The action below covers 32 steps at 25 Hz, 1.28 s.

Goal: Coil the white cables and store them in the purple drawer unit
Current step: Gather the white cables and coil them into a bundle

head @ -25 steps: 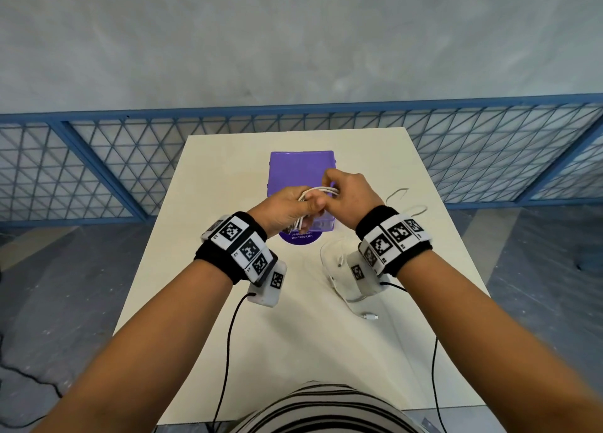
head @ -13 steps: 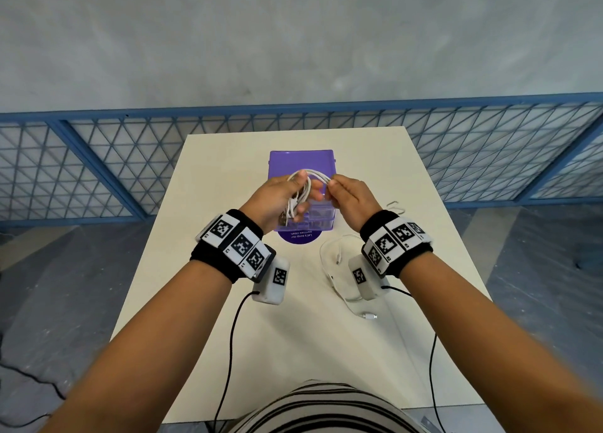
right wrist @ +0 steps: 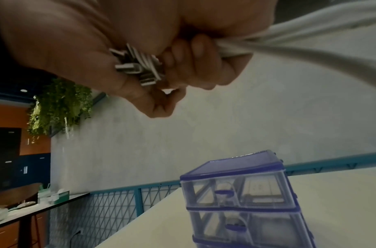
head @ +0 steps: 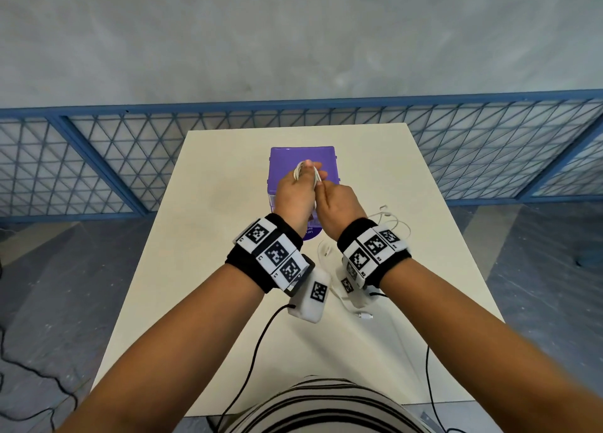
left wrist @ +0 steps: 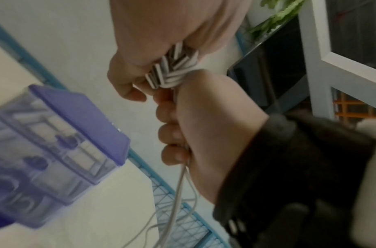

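My left hand (head: 298, 191) grips a coiled bundle of white cable (head: 306, 170) above the purple drawer unit (head: 303, 153) at the table's far middle. My right hand (head: 337, 204) presses against it from the right and grips the strands of the same bundle. In the left wrist view the metal plug ends (left wrist: 172, 72) jut out between the two hands and loose strands (left wrist: 178, 193) hang below the right fist (left wrist: 204, 134). In the right wrist view the plugs (right wrist: 136, 67) sit in the curled fingers, with the drawer unit (right wrist: 242, 193) below, its clear drawers shut.
Two more white cables lie loose on the cream table (head: 212, 236): one on the right (head: 393, 218), one under my right wrist ending in a plug (head: 365, 315). Black sensor leads trail off the near edge. A blue mesh fence (head: 98, 158) stands behind the table.
Both hands have lifted the cable bundle farther out over the drawer unit. The right hand has closed in against the left, and the loop now stands upright in the left hand.
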Tool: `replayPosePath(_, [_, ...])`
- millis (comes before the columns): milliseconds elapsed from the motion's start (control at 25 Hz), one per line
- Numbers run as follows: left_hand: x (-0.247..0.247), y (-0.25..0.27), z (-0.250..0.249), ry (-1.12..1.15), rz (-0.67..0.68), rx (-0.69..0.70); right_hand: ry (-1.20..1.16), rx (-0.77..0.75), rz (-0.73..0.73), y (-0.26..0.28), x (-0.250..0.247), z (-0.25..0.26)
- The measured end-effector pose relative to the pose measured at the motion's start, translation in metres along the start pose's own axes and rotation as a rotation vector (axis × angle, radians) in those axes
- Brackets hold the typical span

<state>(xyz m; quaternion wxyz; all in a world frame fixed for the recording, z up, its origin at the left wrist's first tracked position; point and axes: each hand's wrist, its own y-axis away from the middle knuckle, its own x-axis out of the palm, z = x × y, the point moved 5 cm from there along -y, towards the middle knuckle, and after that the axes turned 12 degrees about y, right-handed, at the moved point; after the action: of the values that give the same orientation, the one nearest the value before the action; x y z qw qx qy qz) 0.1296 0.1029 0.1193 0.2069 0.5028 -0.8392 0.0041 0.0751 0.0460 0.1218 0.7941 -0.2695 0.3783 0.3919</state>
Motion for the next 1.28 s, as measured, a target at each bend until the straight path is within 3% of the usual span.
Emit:
replayPosePath(160, [0.0, 0.001, 0.007, 0.097, 0.005, -0.087, 0.051, -0.021, 0.039, 0.003, 0.0, -0.002])
replayPosePath(360, [-0.019, -0.019, -0.009, 0.141, -0.109, 0.079, 0.166, -0.141, 0.225, 0.01, 0.015, -0.006])
replayPosePath(520, [-0.047, -0.038, -0.01, -0.038, -0.203, 0.215, 0.272, -0.246, 0.354, 0.027, 0.027, -0.006])
replayPosePath(640, [-0.048, -0.038, -0.008, -0.283, -0.103, 0.321, 0.436, -0.315, 0.286, 0.026, 0.02, 0.0])
replayPosePath(760, [-0.04, -0.035, -0.008, -0.593, 0.12, 0.368, 0.516, -0.368, 0.197, 0.022, 0.015, 0.005])
replayPosePath(840, [-0.037, -0.035, -0.003, -0.658, 0.258, 0.238, 0.453, -0.425, 0.12, 0.022, 0.009, 0.014])
replayPosePath(920, [-0.032, -0.029, 0.005, -0.566, 0.372, 0.015, 0.367, -0.465, -0.023, 0.018, 0.0, 0.023])
replayPosePath(960, [-0.029, -0.025, 0.009, -0.486, 0.401, -0.104, 0.327, -0.416, -0.056, 0.015, -0.006, 0.025])
replayPosePath(1040, [-0.023, -0.013, 0.014, -0.328, 0.46, -0.279, 0.29, -0.242, -0.039, 0.006, -0.013, 0.017])
replayPosePath(1120, [-0.021, -0.005, 0.017, -0.236, 0.552, -0.352, 0.237, -0.115, 0.011, -0.002, -0.017, 0.004])
replayPosePath(1280, [-0.027, -0.004, 0.015, -0.11, 0.671, -0.437, 0.103, -0.103, 0.136, -0.01, -0.007, -0.002])
